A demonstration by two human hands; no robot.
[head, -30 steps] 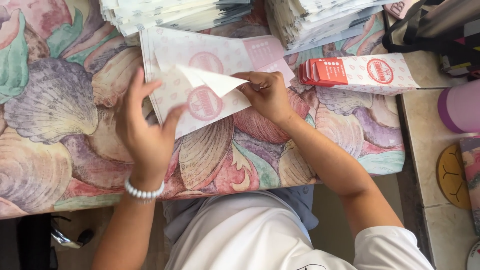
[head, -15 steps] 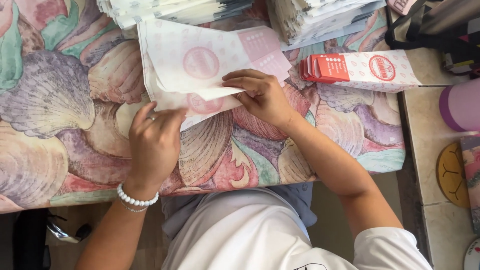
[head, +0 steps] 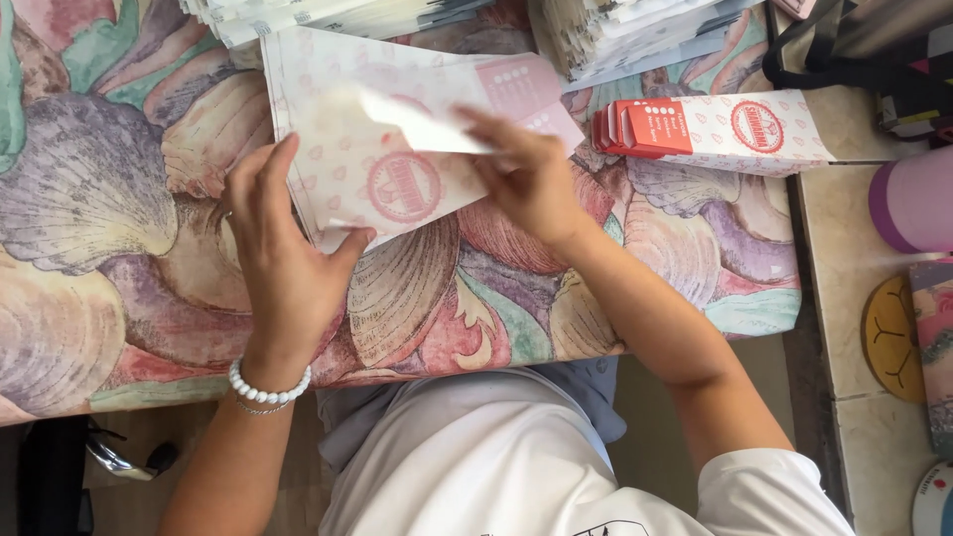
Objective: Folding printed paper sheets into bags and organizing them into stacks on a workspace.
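We press our left hand (head: 283,263) flat on the near corner of the pink-printed paper sheet (head: 397,169), pinning it to the shell-patterned worktop (head: 109,208) so it cannot slide. Our right hand (head: 526,179), blurred, pinches its white folded flap (head: 417,124).
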